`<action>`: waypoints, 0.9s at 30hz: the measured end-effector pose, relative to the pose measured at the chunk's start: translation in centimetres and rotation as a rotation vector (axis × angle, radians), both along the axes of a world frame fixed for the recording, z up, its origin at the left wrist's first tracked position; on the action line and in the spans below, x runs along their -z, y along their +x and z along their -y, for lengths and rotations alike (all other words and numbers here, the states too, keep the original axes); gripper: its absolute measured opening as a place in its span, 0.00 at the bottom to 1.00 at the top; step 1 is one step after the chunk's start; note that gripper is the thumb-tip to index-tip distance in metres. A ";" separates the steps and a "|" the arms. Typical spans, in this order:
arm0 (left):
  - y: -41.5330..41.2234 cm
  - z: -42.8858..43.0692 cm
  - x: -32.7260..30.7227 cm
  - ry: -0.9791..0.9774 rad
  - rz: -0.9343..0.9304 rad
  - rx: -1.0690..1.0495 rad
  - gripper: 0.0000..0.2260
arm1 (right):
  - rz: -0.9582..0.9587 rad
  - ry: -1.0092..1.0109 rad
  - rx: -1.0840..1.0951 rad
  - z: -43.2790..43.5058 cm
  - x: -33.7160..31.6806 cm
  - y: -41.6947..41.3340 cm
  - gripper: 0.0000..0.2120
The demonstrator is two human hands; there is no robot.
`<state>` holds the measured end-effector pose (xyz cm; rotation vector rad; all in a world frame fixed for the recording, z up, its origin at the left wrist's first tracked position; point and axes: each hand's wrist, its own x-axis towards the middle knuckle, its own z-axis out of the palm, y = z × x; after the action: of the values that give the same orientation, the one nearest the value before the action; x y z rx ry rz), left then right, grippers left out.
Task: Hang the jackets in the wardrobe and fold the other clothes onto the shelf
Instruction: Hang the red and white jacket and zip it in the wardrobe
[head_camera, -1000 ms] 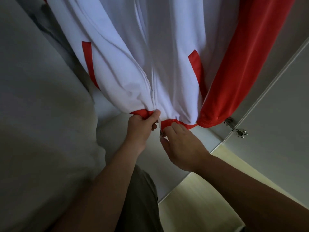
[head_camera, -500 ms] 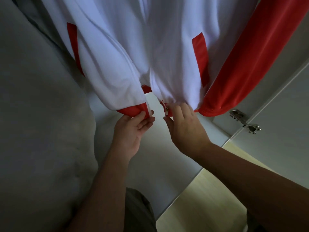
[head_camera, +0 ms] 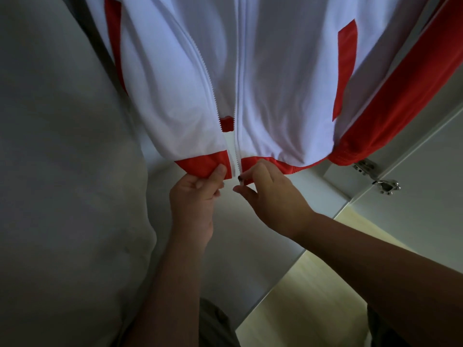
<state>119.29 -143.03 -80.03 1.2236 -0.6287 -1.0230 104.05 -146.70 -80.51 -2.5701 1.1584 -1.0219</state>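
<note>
Now | one jacket (head_camera: 275, 83) | left hand (head_camera: 195, 204) pinches hem (head_camera: 200, 165) | right hand (head_camera: 275, 196) pinches zipper pull (head_camera: 240, 178)

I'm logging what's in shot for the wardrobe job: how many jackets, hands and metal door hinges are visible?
Jackets: 1, the white-and-red jacket
Hands: 2, the left hand and the right hand, both gripping the jacket's red hem
Metal hinges: 1, the hinge
Total: 4
</note>
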 end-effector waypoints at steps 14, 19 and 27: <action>0.0 -2.5 -0.4 -0.002 0.508 -0.261 0.03 | 0.075 0.008 -0.078 -1.7 0.4 2.3 0.11; -0.2 -2.2 -0.5 -0.045 0.510 -0.276 0.04 | 0.103 0.012 -0.064 -1.7 0.3 2.0 0.12; -0.3 -2.8 -0.8 -0.079 0.545 -0.277 0.07 | 0.107 -0.012 -0.061 -2.1 -0.1 1.9 0.11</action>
<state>119.00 -140.26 -79.23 1.4815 -0.8787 -0.4234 105.99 -144.61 -80.43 -2.5087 1.0441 -1.1400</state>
